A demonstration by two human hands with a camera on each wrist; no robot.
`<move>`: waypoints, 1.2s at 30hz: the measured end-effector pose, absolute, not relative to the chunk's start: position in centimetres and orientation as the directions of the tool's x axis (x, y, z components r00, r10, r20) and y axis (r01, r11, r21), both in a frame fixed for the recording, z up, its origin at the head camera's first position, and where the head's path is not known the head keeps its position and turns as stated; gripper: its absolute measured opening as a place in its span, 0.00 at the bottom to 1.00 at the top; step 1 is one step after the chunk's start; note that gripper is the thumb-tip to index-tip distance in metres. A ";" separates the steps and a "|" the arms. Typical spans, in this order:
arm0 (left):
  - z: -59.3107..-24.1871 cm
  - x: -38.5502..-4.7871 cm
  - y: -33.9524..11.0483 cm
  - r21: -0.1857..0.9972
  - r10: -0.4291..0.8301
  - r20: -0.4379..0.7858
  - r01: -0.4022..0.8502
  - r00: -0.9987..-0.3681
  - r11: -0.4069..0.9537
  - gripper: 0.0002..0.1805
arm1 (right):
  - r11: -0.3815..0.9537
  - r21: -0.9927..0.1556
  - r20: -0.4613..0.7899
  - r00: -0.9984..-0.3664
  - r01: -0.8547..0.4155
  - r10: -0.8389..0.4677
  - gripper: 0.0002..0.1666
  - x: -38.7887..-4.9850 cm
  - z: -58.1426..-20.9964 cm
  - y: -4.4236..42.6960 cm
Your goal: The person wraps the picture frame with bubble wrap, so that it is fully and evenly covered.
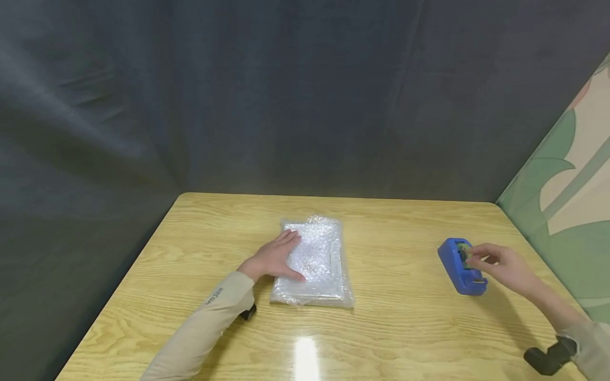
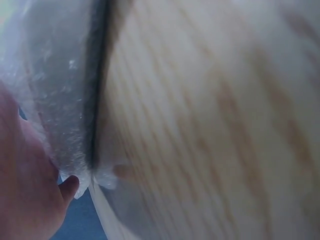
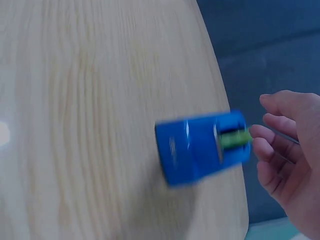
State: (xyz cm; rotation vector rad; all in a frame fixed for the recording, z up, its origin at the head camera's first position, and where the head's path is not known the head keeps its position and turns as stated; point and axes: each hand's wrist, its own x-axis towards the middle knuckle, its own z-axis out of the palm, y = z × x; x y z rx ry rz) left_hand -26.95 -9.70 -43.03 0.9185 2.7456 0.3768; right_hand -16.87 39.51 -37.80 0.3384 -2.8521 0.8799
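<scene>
A flat, roughly rectangular package [image 1: 316, 259] wrapped in clear bubble wrap lies on the table. My left hand [image 1: 278, 256] rests on its left side, palm down with fingers spread. In the left wrist view the hand [image 2: 30, 170] lies along the bubble wrap [image 2: 60, 90]. To the right stands a blue tape dispenser [image 1: 459, 275] with a green roll [image 3: 235, 139] in it. My right hand [image 1: 505, 264] is at the roll, its thumb and index finger bent toward each other. Whether the fingertips pinch anything cannot be made out.
The wood-grain table [image 1: 391, 317] has rounded far corners. A dark curtain [image 1: 305, 100] hangs behind it and along the left. At the right is a wall panel [image 1: 562, 211] with a green and beige leaf pattern. Light glares near the table's front.
</scene>
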 end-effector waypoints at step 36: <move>-42.7 -26.6 -9.8 0.316 0.602 -0.140 0.541 -0.786 0.779 0.64 | 0.840 -0.526 0.079 -0.991 -0.135 -0.110 0.05 -15.4 -39.4 40.8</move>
